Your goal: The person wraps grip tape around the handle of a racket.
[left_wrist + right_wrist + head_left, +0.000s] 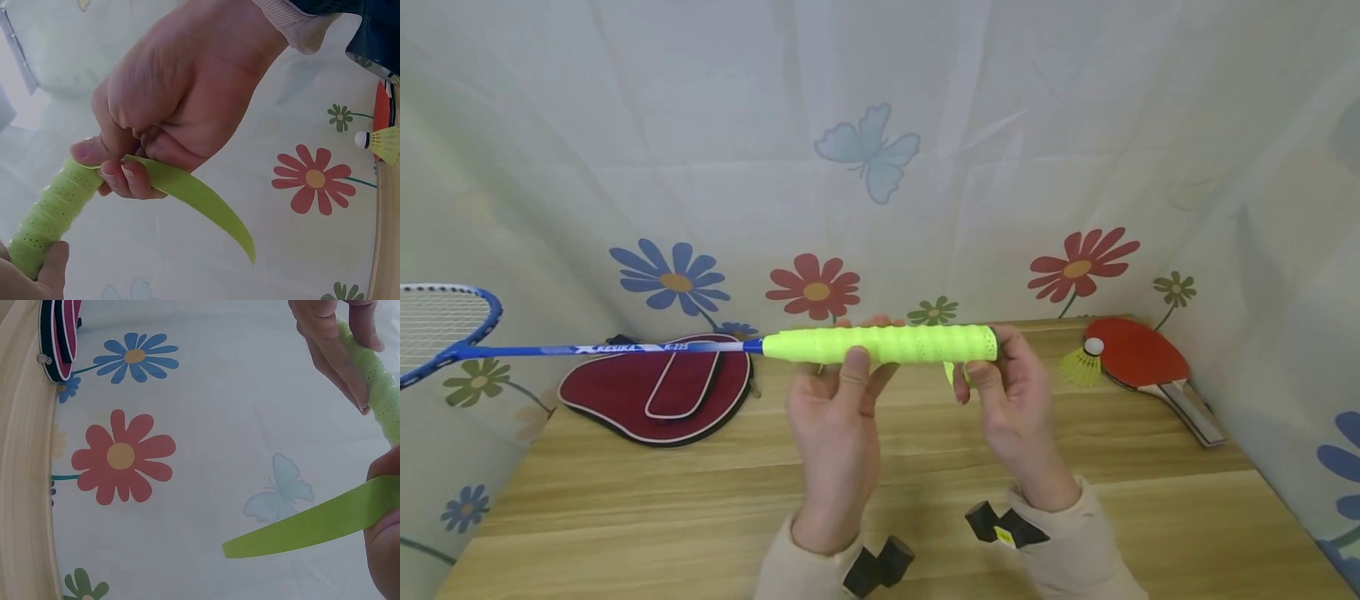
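A blue and white badminton racket is held level above the table, its head cut off at the left edge. Neon-yellow perforated grip tape covers its handle in overlapping turns. My left hand holds the wrapped handle near its middle, thumb in front and fingers behind. At the butt end, my right hand pinches the tape against the handle. A loose tail of the tape hangs from the right hand in the left wrist view. The right wrist view shows this tape tail too.
On the wooden table a dark red paddle case lies at the left. At the right are a red table-tennis paddle and a yellow shuttlecock. A flower-printed curtain hangs behind and beside the table.
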Tool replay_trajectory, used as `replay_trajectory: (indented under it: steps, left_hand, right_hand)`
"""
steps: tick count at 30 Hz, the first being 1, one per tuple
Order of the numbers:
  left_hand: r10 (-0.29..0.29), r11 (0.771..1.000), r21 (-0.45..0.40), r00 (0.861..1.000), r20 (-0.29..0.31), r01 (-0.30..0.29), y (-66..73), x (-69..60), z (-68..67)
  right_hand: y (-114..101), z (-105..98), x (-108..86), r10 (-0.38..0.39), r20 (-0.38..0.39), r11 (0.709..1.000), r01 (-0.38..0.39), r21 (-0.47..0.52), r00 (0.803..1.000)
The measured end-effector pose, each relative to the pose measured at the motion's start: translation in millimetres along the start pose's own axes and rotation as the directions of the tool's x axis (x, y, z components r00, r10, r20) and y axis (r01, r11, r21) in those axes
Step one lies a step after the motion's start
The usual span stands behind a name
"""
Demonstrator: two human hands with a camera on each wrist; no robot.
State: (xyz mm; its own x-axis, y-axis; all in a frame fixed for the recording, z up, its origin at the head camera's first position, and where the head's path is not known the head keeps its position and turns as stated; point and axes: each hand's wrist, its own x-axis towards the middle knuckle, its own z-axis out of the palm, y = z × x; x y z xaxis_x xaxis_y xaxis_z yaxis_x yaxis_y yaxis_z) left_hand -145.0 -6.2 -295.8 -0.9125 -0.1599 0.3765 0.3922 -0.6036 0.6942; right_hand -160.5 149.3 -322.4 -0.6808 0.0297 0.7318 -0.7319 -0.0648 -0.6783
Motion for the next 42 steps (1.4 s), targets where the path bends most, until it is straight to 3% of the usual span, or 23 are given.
replay_trajectory:
  steps: [6,20,25,31,42]
  left_hand:
    - [-0.041,0.999,-0.012,0.999,-0.032,0.040,1.4,0.9,0.8]
    - [-0.036,0.999,-0.018,0.998,-0.047,0.036,1.5,1.1,0.1]
    - [-0.033,0.999,-0.032,0.998,-0.056,0.032,-0.5,2.0,0.1]
    - [-0.033,0.999,-0.022,0.995,-0.090,0.032,-2.5,2.5,0.0]
    - [-0.099,0.995,-0.016,0.990,-0.103,0.097,-2.8,3.5,-1.8]
  right_hand:
    - [0.7,-0.1,0.7,-0.021,-0.025,1.000,0.021,-0.011,0.999]
    - [-3.5,-0.6,1.3,-0.013,-0.038,0.997,0.010,-0.071,0.999]
    - [-1.4,-0.6,0.1,-0.015,-0.049,0.999,0.013,-0.043,0.999]
    - [-0.6,-2.7,-0.4,0.043,-0.038,0.999,-0.044,-0.029,0.998]
    - [3.4,-4.5,-1.8,0.022,-0.037,0.997,-0.025,-0.078,0.999]
